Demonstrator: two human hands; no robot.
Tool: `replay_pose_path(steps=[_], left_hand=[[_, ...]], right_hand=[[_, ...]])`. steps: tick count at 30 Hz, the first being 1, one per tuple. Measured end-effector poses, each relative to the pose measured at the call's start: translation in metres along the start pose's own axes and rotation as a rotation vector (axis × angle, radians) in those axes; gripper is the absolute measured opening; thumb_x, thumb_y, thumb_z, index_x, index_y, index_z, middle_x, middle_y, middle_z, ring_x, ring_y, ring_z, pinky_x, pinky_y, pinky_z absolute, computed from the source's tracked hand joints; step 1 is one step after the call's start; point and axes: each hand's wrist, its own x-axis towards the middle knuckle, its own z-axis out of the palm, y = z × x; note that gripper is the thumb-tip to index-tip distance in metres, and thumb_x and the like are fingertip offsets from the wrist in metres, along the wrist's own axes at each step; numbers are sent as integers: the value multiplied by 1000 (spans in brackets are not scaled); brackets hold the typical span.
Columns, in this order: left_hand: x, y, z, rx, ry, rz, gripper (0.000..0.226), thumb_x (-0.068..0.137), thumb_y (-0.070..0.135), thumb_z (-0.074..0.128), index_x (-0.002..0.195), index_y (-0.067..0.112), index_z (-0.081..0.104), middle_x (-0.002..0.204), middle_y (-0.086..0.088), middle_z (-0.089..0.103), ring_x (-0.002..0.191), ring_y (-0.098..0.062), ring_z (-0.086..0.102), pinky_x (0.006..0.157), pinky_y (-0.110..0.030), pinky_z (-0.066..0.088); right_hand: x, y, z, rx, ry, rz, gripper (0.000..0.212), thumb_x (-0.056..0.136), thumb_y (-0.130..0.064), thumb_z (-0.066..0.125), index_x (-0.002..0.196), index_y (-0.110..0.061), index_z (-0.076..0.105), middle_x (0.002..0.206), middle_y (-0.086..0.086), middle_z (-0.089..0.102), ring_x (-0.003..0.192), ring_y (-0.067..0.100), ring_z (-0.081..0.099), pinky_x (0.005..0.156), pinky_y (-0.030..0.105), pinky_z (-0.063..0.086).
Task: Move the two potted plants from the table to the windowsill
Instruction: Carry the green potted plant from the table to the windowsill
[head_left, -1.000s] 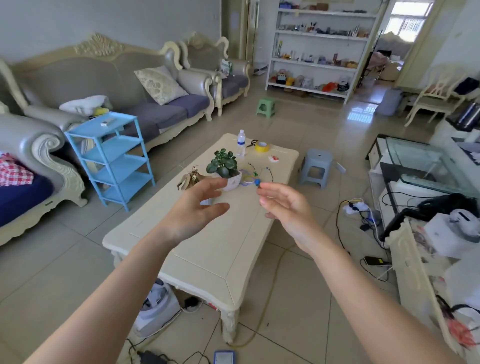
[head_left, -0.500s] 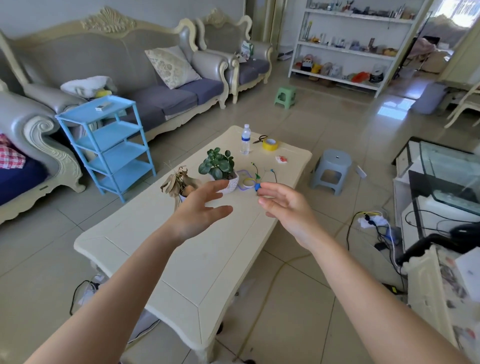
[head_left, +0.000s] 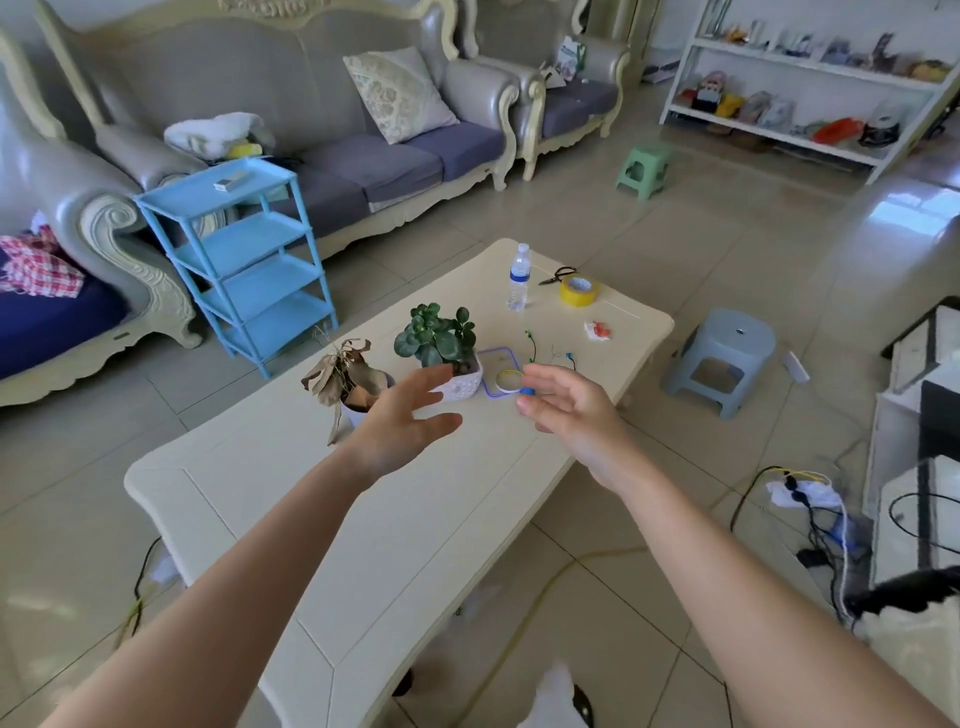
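Two potted plants stand near the middle of the cream coffee table (head_left: 260, 493). The green plant (head_left: 439, 340) grows in a white textured pot. To its left is a withered brown plant (head_left: 340, 376) in a small pot, partly hidden by my left hand. My left hand (head_left: 400, 421) hovers open just in front of both pots, fingers spread, holding nothing. My right hand (head_left: 569, 410) is open too, a little to the right of the green plant, over a small blue cap. No windowsill is in view.
On the table's far end lie a water bottle (head_left: 518, 278), scissors, a yellow tape roll (head_left: 577, 291), a purple-edged lid and earphones. A blue shelf rack (head_left: 244, 260) and sofas stand left, a grey stool (head_left: 724, 358) right, cables on the floor right.
I have come closer to the table and the view has tilted down. Both hands stay open and now sit nearer the two pots.
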Motion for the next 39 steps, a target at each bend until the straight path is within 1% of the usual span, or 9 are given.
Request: replay_pose_path(steps=[2,5,8,14,23,27,33,36,39], left_hand=[[20,-2,12,-11,43,-23,54,85,7,63,135,17,44,136,0,50,122,-14,49,90,-26,39],[47,-5,29,-25,106,-55,53,86,8,62,135,17,43,134,3,50,119,-12,49,91,-26,39],[78,-10,46,-29,174,-87,53,86,9,63,134,17,44,130,6,50,121,-14,49,95,-29,40],[133,-21,65,-25,279,-110,50,86,9,62,133,15,45,127,8,50,119,-14,49,99,-31,40],[200,-101,64,-19,318,-129,54,84,7,64,133,13,42,128,6,48,122,-16,48,98,-32,42],[227,-161,60,0,334,-129,50,82,7,67,125,14,42,127,2,50,120,-17,50,105,-39,42],[275,-258,64,59,346,-123,48,83,1,62,127,6,42,123,0,49,125,-19,48,104,-28,37],[295,-303,73,96,371,-154,47,83,-5,57,127,1,42,123,-5,50,129,-23,45,102,-24,33],[311,-341,80,111,415,-192,57,82,5,64,132,3,38,136,-13,45,132,-23,42,103,-24,33]], right_hand=[[25,9,-17,2,-38,12,28,86,-14,64,102,-35,56,102,-19,59,100,16,62,78,18,49],[63,23,-43,-23,-93,37,41,83,-17,67,121,-24,54,111,-9,60,109,19,61,94,37,52],[102,38,-71,-58,-154,56,53,81,-19,70,130,-19,51,121,-2,58,114,20,60,99,49,49],[165,69,-99,-103,-261,80,54,82,-16,68,132,-16,48,128,1,57,118,20,58,101,37,47],[251,139,-74,-136,-311,59,57,79,-12,71,132,-16,49,129,2,58,113,18,59,100,38,47],[287,188,-48,-141,-303,25,60,77,-8,72,132,-13,48,128,4,58,108,15,58,96,28,47],[341,269,-11,-122,-276,1,67,75,-3,73,135,-12,44,133,5,55,114,12,54,80,5,47],[360,309,0,-93,-230,-5,74,74,0,74,138,-13,40,141,4,48,131,13,42,99,21,38],[376,349,8,-115,-187,-9,83,72,-1,76,142,-13,34,151,2,37,138,12,33,110,29,30]])
